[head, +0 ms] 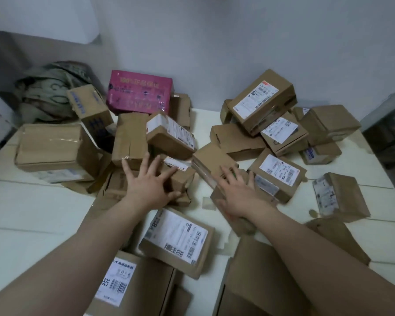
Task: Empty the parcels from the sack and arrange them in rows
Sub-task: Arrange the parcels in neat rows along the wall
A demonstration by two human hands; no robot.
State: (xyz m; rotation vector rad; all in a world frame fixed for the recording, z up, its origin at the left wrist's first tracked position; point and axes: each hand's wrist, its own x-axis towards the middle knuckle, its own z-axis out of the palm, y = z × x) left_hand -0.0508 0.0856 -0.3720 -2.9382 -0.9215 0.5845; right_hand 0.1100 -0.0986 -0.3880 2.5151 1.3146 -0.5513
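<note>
Left hand (149, 183) is palm down with its fingers spread wide, resting on a small labelled box (180, 176) at frame centre. The thumb lies along the box's near side. Right hand (240, 195) is also palm down with fingers splayed and clamps nothing. It lies over the near corner of a plain brown box (211, 159) just right of centre, but blur hides the exact contact. The hands are apart, side by side, with both bare forearms coming in from the bottom corners.

Between the forearms a flat box with a big white label (178, 238) lies tilted. A barcode-labelled box (128, 283) is at lower left and a large plain carton (260, 281) at lower right. Another labelled box (278, 174) is just right of the right hand.

The parcels (235, 140) are out in a loose jumble across a white surface (32, 213), not in rows. A big taped carton (50, 147) sits at left, and a pink box (141, 94) is at upper centre against the wall (214, 42). At upper right is a leaning stack (262, 99), and a tilted box (340, 197) lies at far right.

The sack (53, 96) is greenish and crumpled, lying in the upper left of the frame behind the pile.
</note>
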